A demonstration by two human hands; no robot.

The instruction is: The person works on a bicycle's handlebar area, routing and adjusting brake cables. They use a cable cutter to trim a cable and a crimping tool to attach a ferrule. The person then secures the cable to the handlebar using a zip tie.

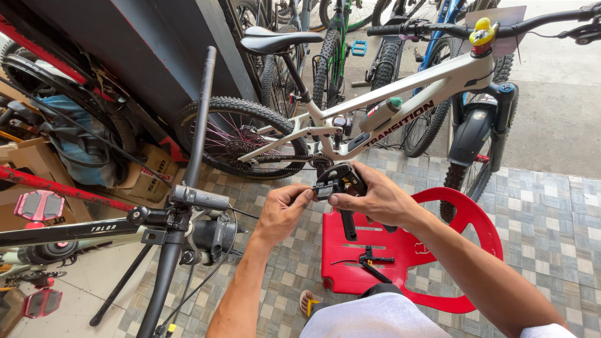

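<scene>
My right hand (375,200) grips a small black brake-lever part (337,180) held up at chest height. My left hand (283,209) pinches the left end of the same part with thumb and fingers. A black lever blade (348,224) hangs down from the part over a red plastic chair (463,250). On the chair seat lie small black tools (370,260). Close on my left a bike stands with a black handlebar (199,125), a stem and a cable.
A pale mountain bike (407,106) stands ahead on the chequered tile floor (551,213), with more bikes behind it. Cardboard boxes (147,178) and a tyre crowd the left wall. Red pedals (39,205) sit at far left. My sandalled foot (307,303) shows below.
</scene>
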